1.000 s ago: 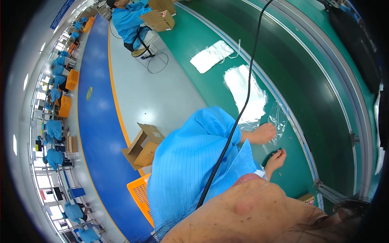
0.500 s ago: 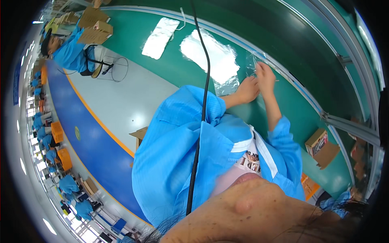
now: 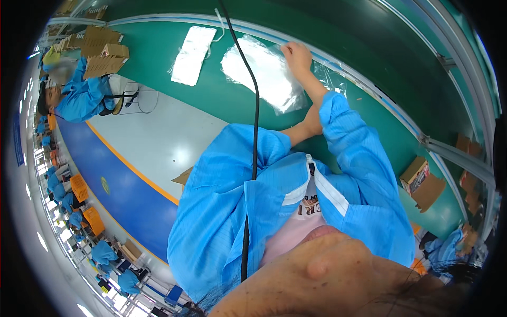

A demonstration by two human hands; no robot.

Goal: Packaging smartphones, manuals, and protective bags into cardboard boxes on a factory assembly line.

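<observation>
My right hand (image 3: pixel 297 57) reaches across to the far edge of a pile of clear, shiny plastic bags (image 3: pixel 259 71). Its fingers are bent and closed at the fingertips; whatever they hold is too small to make out. Behind my right sleeve, my left hand (image 3: pixel 313 121) is largely covered, near the pile's close edge, and its fingers are hidden. A loose clear plastic bag (image 3: pixel 331 79) lies on the green tabletop just right of my right forearm. Farther left sits a second shiny, silvery stack (image 3: pixel 194 55), with a thin white strip (image 3: pixel 220 26) beside it.
A black cable (image 3: pixel 257 105) hangs down through the view. Cardboard boxes (image 3: pixel 105 50) stand at the table's far left, and an open one (image 3: pixel 422 182) at the right. A metal rail (image 3: pixel 369 87) borders the table. Another person in blue (image 3: pixel 79 98) sits at the left.
My right hand has moved left and away from me, off the loose clear bag to the pile's far edge. My left hand has dropped back behind my right sleeve.
</observation>
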